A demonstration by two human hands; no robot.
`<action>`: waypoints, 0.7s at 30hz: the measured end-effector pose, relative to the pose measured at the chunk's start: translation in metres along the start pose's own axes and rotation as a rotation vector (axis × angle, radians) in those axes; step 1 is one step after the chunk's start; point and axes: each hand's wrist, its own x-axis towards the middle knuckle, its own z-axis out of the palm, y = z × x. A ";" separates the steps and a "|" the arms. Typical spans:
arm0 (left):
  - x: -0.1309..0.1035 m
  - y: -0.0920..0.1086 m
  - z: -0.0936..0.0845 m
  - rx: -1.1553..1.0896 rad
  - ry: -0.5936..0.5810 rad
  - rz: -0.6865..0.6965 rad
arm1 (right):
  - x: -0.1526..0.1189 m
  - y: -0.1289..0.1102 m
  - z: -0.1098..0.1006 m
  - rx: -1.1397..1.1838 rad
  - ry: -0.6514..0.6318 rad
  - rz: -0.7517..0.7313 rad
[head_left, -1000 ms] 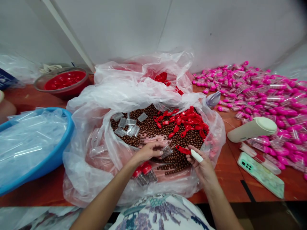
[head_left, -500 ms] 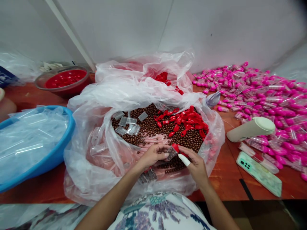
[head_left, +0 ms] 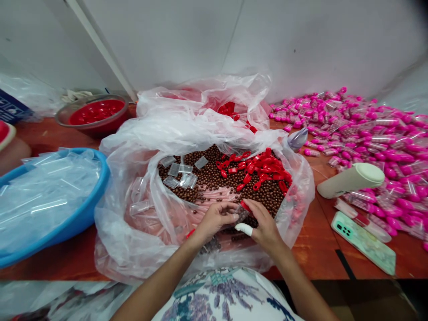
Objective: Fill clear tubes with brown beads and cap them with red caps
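Observation:
Between my hands, over the plastic-lined heap, is a small clear plastic tube [head_left: 242, 215] with dark balls inside and a red cap at its upper end. My left hand [head_left: 216, 221] pinches the tube from the left. My right hand [head_left: 264, 225], its thumb wrapped in white, closes on the capped end. Brown balls [head_left: 214, 167] lie beneath and beyond. On them rest several empty clear tubes [head_left: 182, 171] at the left and a pile of red caps [head_left: 264, 167] at the right. Below my left hand, filled tubes [head_left: 211, 246] are partly hidden.
A blue basin [head_left: 103, 178] of clear tubes stands left, with a bowl of red pieces [head_left: 96, 111] behind it. Crumpled plastic bag [head_left: 127, 138] surrounds the balls. At right are a beige bottle [head_left: 347, 180], a phone [head_left: 364, 243] and a heap of pink-capped tubes [head_left: 374, 142].
My right fingers have moved over the red cap, and the white-wrapped thumb has swung left below the tube. My left hand still holds the tube. The view has shifted slightly.

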 end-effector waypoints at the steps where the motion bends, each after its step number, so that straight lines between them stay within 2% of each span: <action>1: 0.000 -0.002 0.000 -0.022 0.005 0.003 | -0.001 0.000 0.001 -0.018 -0.006 -0.020; 7: -0.001 -0.009 0.001 -0.075 0.021 0.075 | -0.001 0.001 0.005 -0.087 0.027 -0.141; 10: 0.001 -0.009 0.006 -0.193 0.007 0.053 | 0.001 0.001 0.007 -0.113 0.043 -0.184; 13: 0.004 -0.011 0.014 -0.311 -0.030 -0.029 | 0.001 -0.003 0.012 -0.105 0.045 -0.198; 15: 0.007 -0.014 0.019 -0.318 -0.038 -0.064 | 0.001 -0.006 0.015 -0.083 0.041 -0.158; 17: 0.009 -0.016 0.021 -0.295 -0.005 -0.037 | 0.000 -0.008 0.017 -0.040 0.024 -0.093; 21: 0.010 -0.014 0.015 -0.260 0.059 0.014 | -0.002 -0.001 0.013 0.128 -0.013 0.009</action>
